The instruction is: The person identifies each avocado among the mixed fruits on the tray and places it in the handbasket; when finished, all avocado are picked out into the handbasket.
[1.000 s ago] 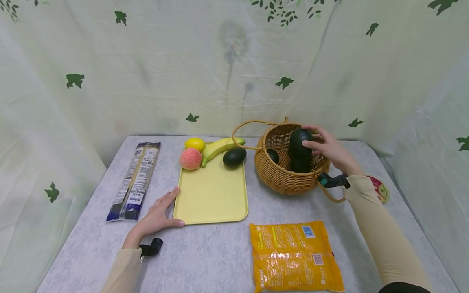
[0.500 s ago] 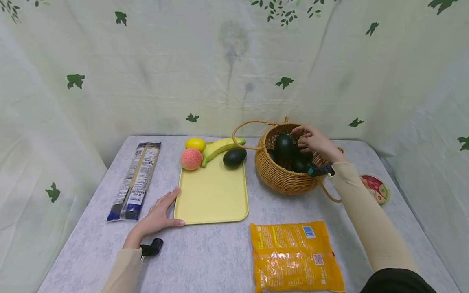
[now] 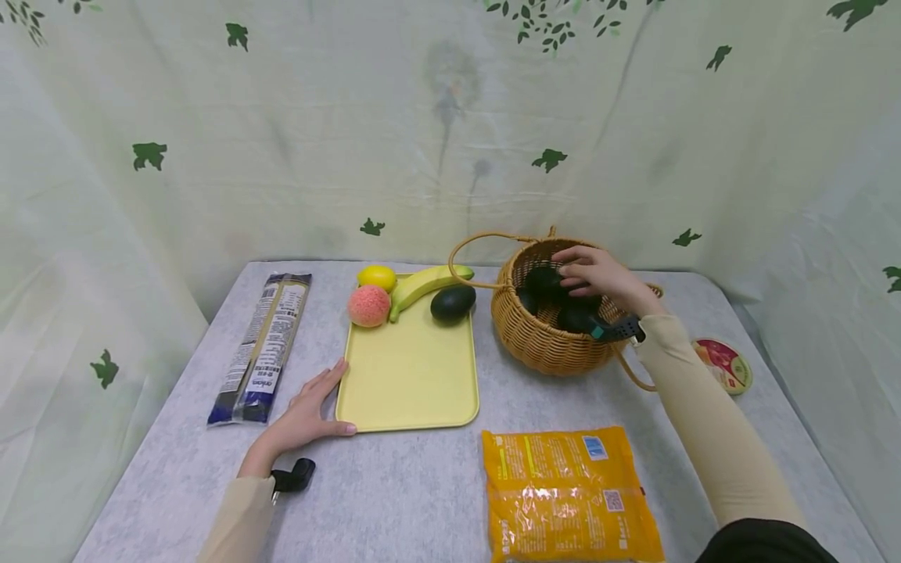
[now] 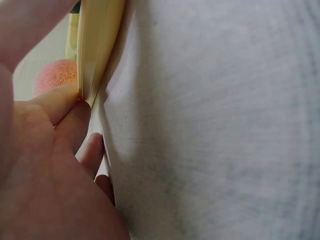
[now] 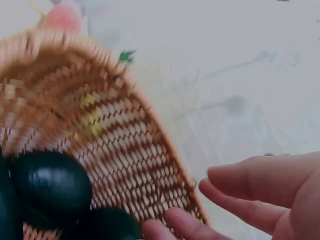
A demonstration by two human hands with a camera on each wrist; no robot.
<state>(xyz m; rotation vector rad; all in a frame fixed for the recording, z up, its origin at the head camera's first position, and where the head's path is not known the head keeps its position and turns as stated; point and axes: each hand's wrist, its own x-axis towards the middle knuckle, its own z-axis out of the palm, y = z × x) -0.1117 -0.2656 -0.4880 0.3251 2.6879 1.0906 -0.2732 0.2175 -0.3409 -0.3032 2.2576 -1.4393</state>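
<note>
My left hand (image 3: 306,418) rests at the near left corner of the yellow tray (image 3: 408,383), its fingertips touching the left rim and the thumb by the corner. In the left wrist view the fingers lie against the edge of the tray (image 4: 100,45). Over the wicker basket (image 3: 538,344), my right hand (image 3: 608,280) hovers with loosely bent fingers and nothing in them. Several dark avocados (image 3: 542,283) lie inside, partly hidden by that hand. The right wrist view shows a glossy avocado (image 5: 52,187) apart from the fingertips.
At the tray's far end are a lemon (image 3: 377,277), a pink peach-like fruit (image 3: 369,306), a banana (image 3: 425,288) and one avocado (image 3: 453,304). A long noodle-like packet (image 3: 262,348) lies left, an orange bag (image 3: 570,493) in front, a round lidded tub (image 3: 725,366) right.
My right hand has let go of an avocado, which dropped among the others in the basket. The hand has shifted slightly left over it. My left hand has stayed at the tray.
</note>
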